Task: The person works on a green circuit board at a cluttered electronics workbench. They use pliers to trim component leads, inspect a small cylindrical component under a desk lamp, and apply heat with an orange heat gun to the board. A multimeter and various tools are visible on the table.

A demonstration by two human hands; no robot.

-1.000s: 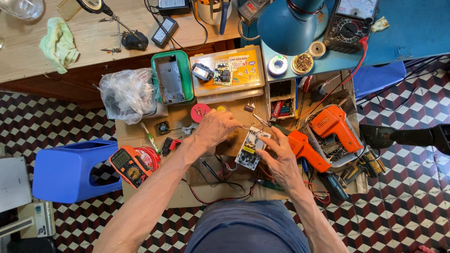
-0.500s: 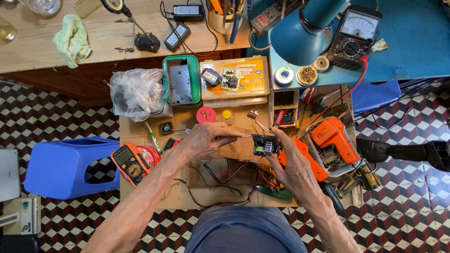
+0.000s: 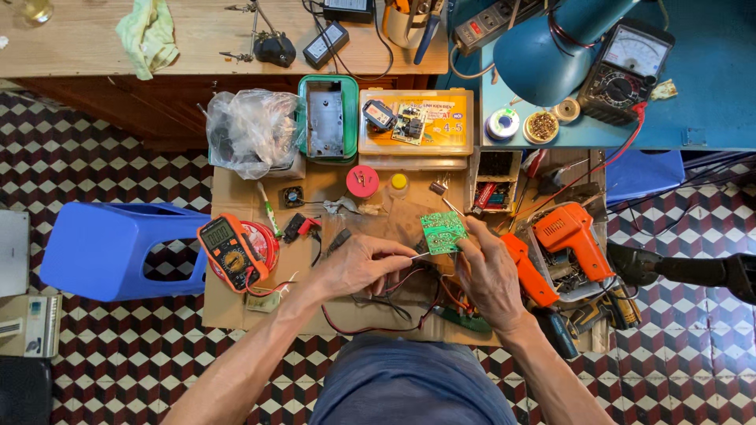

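Note:
My right hand (image 3: pixel 490 271) holds a small green circuit board (image 3: pixel 442 230) by its right edge, its green solder side turned up toward me. My left hand (image 3: pixel 358 265) pinches a thin metal probe or tool whose tip touches the board's lower left edge. Red and black wires (image 3: pixel 409 303) trail from under the board across the low cardboard-covered table (image 3: pixel 236 307). Another green board (image 3: pixel 465 319) lies under my right wrist.
An orange multimeter (image 3: pixel 228 252) lies at the left, orange soldering guns (image 3: pixel 568 234) at the right. Behind stand a green case (image 3: pixel 328 118), an orange parts box (image 3: pixel 417 122), a plastic bag (image 3: pixel 250 130), a blue lamp (image 3: pixel 539 55) and an analog meter (image 3: pixel 626 71). A blue stool (image 3: pixel 110 248) stands at left.
My right hand has flipped the board from its component side to its green solder side and lifted it slightly. My left hand now brings a thin tool to its edge.

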